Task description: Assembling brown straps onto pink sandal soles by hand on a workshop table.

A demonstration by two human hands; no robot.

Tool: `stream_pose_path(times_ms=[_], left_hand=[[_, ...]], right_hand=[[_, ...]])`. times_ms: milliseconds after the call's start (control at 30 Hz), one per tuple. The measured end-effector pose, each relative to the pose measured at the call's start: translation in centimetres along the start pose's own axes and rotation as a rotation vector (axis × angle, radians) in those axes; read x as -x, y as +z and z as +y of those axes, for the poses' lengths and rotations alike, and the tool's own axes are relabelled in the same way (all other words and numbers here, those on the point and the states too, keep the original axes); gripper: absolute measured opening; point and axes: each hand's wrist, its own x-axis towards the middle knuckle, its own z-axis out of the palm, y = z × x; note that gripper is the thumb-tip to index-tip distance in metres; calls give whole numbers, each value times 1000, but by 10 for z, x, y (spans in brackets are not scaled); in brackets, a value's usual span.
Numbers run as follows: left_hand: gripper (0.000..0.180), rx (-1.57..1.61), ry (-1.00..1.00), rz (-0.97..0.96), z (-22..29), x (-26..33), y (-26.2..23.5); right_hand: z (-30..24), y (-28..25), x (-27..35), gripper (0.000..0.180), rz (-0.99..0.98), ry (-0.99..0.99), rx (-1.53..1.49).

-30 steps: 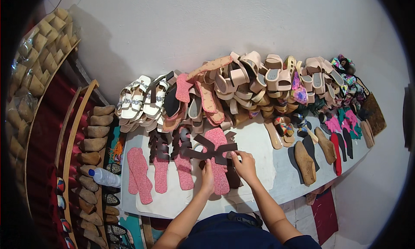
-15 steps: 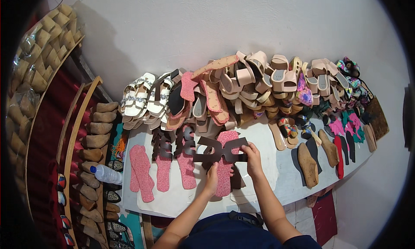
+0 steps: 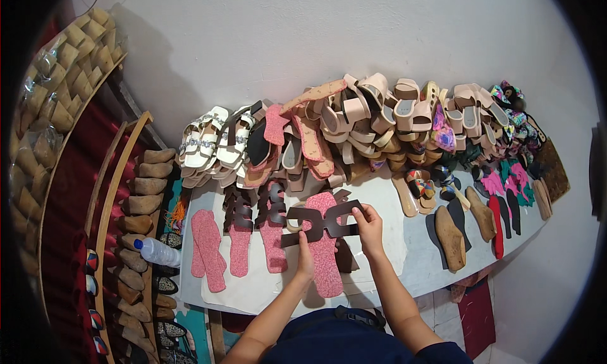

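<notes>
A dark brown, H-shaped sandal upper (image 3: 329,224) is stretched between my two hands. My left hand (image 3: 306,260) is closed on its lower left strap, thumb in front and fingers hidden behind. At the upper right strap, my right hand (image 3: 370,228) pinches between thumb and fingers. A pink patterned insole (image 3: 327,269) lies right behind the upper, tilted, its top leaning left. I cannot tell whether my left fingers also grip this insole. More dark brown pieces (image 3: 346,260) show partly behind it.
Left of my hands lie insoles with dark strap uppers (image 3: 239,250) and crossed pink insoles (image 3: 208,250). Heaped sandals (image 3: 354,124) line the table's back. Wooden shoe lasts (image 3: 449,241) lie to the right. A water bottle (image 3: 158,253) and a rack of lasts (image 3: 136,225) are at left.
The pink insole behind the upper has tilted, its top shifting left and its lower end moving nearer me. My left thumb has moved slightly up and left on the strap.
</notes>
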Motion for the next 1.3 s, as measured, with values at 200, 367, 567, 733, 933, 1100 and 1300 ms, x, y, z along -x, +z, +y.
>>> stream_pose_path(times_ms=[200,367,567,733,933,1100,1300], left_hand=[[65,-80,44,0,-4,-4,-10],[62,-34,59,33,-9,-1,-8],[59,-95,110,33,-8,-2,-11],[58,-120,122,34,-6,-2,-17],[54,-150,115,-57,-11,-5,-18],[51,-66,116,11,-9,-3,-11],[51,-97,118,8,-19,-10,-24]], right_hand=[[10,1,9,19,28,72,-29],[8,9,14,20,121,78,-62],[12,-1,8,36,39,-419,787],[-14,-3,10,40,4,-677,1162],[-4,-9,5,37,-191,-408,786],[-2,-7,2,39,-243,29,436],[-10,-5,0,39,-291,170,154]])
